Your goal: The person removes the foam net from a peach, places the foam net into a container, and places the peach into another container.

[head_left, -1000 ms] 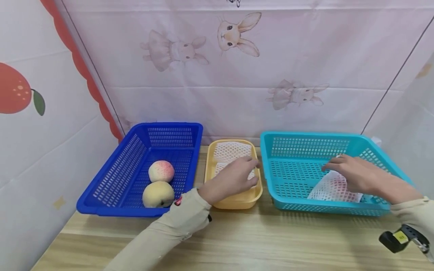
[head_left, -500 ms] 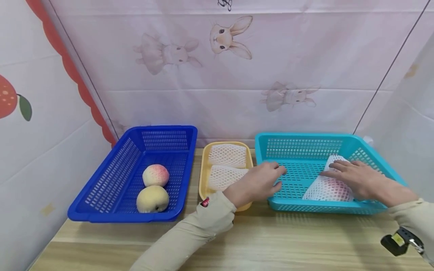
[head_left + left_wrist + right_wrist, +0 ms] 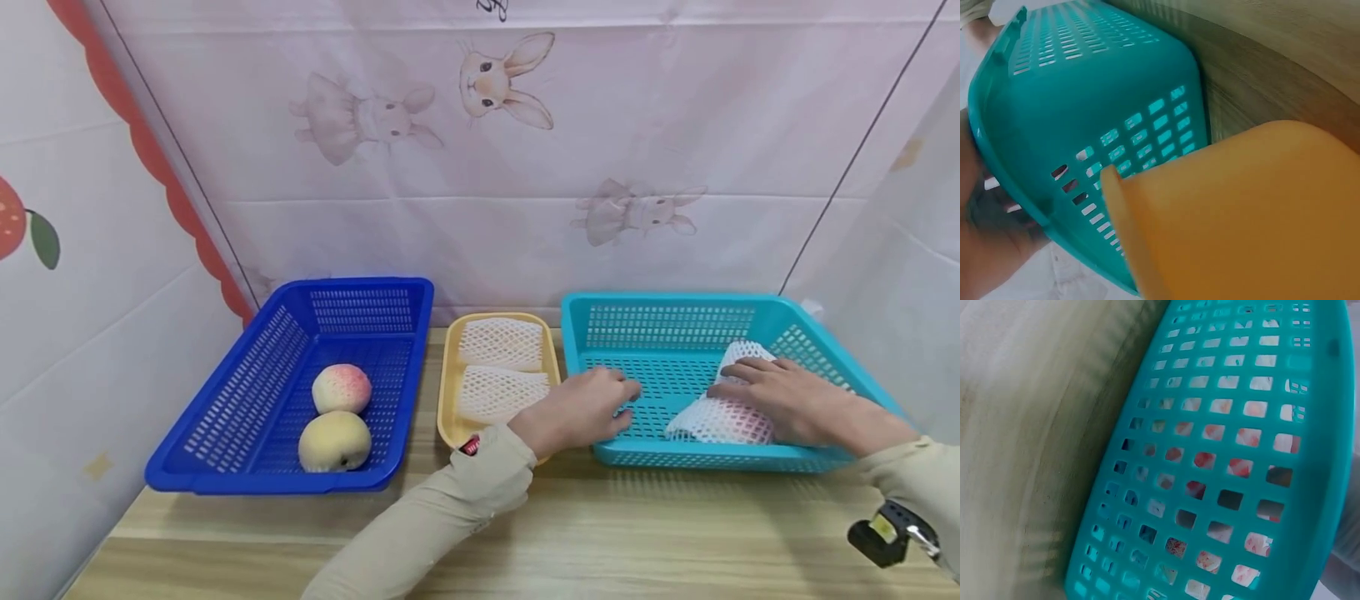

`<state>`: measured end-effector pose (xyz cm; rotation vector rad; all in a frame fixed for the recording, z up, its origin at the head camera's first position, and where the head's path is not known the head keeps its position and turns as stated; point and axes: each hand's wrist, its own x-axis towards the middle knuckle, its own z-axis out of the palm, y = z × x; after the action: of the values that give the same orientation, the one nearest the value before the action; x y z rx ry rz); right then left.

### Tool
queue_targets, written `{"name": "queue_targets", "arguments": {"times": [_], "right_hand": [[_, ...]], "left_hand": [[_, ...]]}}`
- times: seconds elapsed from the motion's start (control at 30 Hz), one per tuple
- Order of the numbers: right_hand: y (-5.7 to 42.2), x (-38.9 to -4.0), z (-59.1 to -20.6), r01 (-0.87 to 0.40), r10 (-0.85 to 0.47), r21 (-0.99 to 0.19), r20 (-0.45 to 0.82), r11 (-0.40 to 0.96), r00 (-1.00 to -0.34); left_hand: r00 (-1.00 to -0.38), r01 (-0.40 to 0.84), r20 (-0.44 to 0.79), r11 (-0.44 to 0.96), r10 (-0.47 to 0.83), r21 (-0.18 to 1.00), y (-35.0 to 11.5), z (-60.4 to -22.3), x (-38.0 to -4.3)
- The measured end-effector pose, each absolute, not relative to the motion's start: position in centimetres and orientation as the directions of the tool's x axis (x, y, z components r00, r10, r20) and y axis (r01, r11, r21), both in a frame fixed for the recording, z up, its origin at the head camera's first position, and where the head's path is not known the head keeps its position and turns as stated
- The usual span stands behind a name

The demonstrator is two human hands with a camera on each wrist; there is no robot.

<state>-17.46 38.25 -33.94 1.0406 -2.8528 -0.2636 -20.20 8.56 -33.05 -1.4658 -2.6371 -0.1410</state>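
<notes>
From my end, the left hand [image 3: 585, 408] has shifted rightward, off the yellow tray [image 3: 448, 412] at centre frame to the left side of the teal basket [image 3: 637, 452]; its fingers are loosely bent, thumb apart, holding nothing I can see. The right hand [image 3: 787, 400], well apart from it, stays on the pinkish fruit in white netting [image 3: 712, 417], in that basket at frame right; whether it grips, I can't tell. I judge that fruit mostly wrapped, while the peach [image 3: 341, 388] and yellow fruit [image 3: 334, 442] at left lie bare, with two nets [image 3: 501, 343] unused.
</notes>
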Motion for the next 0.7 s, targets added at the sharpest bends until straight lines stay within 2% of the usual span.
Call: {"name": "queue_targets", "arguments": {"times": [0.1,0.17,0.27,0.33,0.47,0.7], "right_hand": [[38.5,-17.6,-33.9,-0.626,-0.641,0.183,0.033,0.758,-0.766],[38.7,-17.6,-34.0,-0.621,-0.635,0.179,0.031,0.763,-0.772],[38.7,-17.8,-34.0,-0.609,-0.62,0.168,0.02,0.775,-0.784],[38.7,-17.9,-34.1,-0.6,-0.609,0.159,0.009,0.784,-0.793],[38.4,-17.9,-34.2,-0.579,-0.582,0.122,-0.009,0.807,-0.813],[38.2,-17.8,-34.4,-0.554,-0.553,0.086,-0.031,0.828,-0.833]], "left_hand": [[-0.602,0.757,0.291,0.648,0.743,-0.088,8.3,-33.3,-19.9],[-0.699,0.631,0.341,0.767,0.628,-0.12,8.2,-33.4,-19.7],[-0.852,0.431,0.286,0.898,0.438,-0.091,8.5,-33.4,-19.3],[-0.914,0.342,0.207,0.937,0.349,-0.07,8.7,-33.2,-19.2],[-0.947,0.286,0.136,0.957,0.29,-0.052,9.0,-33.0,-19.0],[-0.941,0.29,0.166,0.955,0.296,-0.062,9.0,-32.8,-18.4]]}}
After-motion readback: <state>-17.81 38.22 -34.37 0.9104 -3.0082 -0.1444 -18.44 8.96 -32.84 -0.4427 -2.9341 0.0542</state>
